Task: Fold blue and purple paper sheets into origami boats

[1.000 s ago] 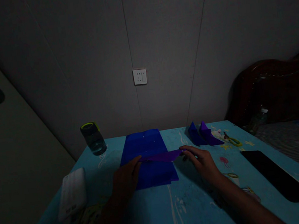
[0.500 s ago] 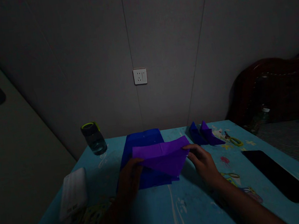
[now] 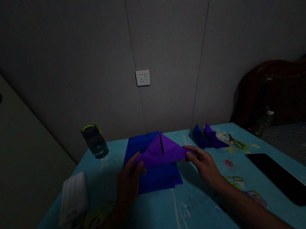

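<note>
Grey wall (image 3: 89, 70) with white socket (image 3: 143, 78) behind blue patterned tablecloth (image 3: 155, 220); I've left hand (image 3: 128, 177) and right hand (image 3: 205, 163) pinching folded purple paper (image 3: 173, 153).

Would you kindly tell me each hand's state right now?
Left hand: closed, holding one end of the purple paper.
Right hand: closed, holding the other end.

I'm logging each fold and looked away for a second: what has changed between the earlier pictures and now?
The purple paper has swung up: its point, aimed down half a second ago, now points upward, with a dark slit showing. The left hand and right hand hold its ends, as before. The blue sheets and bottle stayed put.
</note>
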A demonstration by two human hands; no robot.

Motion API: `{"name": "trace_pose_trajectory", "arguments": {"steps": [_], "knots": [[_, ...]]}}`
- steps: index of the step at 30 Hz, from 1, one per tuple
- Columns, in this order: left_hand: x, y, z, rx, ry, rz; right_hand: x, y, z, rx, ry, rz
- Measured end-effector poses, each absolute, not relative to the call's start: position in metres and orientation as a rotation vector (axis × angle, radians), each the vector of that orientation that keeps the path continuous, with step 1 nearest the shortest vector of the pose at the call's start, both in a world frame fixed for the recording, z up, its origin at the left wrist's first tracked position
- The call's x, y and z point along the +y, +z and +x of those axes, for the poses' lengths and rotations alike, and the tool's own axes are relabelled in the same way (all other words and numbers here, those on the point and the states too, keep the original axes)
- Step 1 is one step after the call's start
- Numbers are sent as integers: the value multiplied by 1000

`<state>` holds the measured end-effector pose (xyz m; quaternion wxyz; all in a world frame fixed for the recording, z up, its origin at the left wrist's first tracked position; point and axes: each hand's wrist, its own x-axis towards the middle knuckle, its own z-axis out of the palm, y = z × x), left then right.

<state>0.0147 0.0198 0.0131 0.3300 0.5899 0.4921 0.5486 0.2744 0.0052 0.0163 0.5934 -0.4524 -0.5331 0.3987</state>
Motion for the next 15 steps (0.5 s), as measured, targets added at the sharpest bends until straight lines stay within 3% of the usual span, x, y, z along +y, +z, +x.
{"name": "trace_pose_trajectory", "arguments": {"steps": [15], "knots": [[24, 14, 23, 1317, 1505, 1303, 7, 15, 263, -1054, 1017, -1093]]}}
